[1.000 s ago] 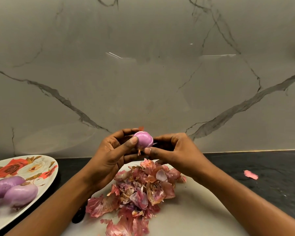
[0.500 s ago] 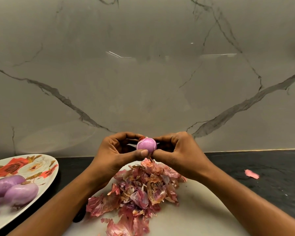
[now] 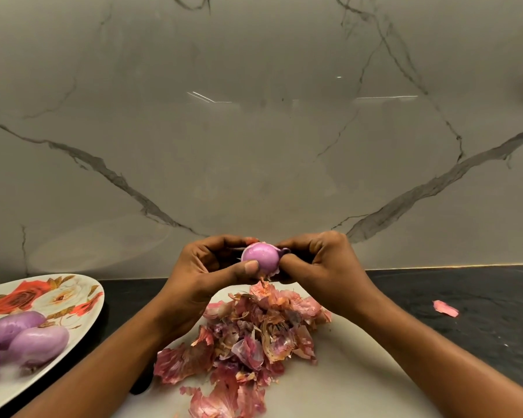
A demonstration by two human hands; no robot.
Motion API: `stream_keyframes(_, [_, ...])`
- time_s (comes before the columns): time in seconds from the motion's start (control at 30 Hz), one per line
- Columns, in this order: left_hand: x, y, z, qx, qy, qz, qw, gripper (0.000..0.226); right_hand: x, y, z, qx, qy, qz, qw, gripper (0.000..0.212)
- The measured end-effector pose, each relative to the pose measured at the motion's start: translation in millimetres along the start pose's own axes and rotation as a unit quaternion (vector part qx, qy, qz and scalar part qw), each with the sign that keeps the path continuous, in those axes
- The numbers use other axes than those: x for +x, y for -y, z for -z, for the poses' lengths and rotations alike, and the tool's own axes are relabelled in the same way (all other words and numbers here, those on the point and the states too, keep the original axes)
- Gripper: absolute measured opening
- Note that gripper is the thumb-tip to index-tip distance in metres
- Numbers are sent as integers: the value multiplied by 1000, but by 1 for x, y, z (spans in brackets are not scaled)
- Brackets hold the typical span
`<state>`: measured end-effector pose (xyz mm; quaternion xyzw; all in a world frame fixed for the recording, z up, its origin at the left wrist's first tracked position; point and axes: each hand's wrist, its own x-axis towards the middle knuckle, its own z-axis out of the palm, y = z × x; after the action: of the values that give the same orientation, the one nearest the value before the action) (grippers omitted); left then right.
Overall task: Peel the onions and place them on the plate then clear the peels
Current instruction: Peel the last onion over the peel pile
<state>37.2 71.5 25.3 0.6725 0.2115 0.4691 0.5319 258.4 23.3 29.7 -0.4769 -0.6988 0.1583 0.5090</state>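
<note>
A small purple onion [image 3: 261,255] is held up over the board between both hands. My left hand [image 3: 207,273] grips it from the left with the thumb on its front. My right hand [image 3: 320,267] pinches its right end, where a curl of purple skin sticks out. Below them a heap of pink onion peels [image 3: 254,333] lies on the white cutting board [image 3: 344,372]. At the far left a flowered plate [image 3: 43,297] holds three peeled purple onions [image 3: 27,336].
One stray pink peel [image 3: 446,308] lies on the dark countertop [image 3: 480,297] to the right. A grey marble wall [image 3: 254,131] rises right behind the counter. A small dark object [image 3: 142,384] shows under my left forearm at the board's edge.
The onion has been turned in my hands and shifted slightly right. My right fingers now pinch a loosened curl of skin at its right end.
</note>
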Motion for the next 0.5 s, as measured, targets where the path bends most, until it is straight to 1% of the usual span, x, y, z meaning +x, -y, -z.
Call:
stream_keyframes(0.13, [0,-2,2,-76,23,28,996,42,3,2,1,100,-41,-80,991,19])
stream_keyframes(0.2, [2,-1,4,-106,25,32,994,44,6,3,6,129,-54,-122,983,20])
stream_keyframes(0.3, [4,1,7,-121,18,31,992,46,5,3,4,115,-20,-143,983,19])
stream_keyframes(0.4, [6,5,7,-98,13,31,995,51,3,4,2,103,30,-131,986,23])
stream_keyframes(0.5, [8,7,7,-88,14,34,995,52,4,7,4,137,62,-125,981,22])
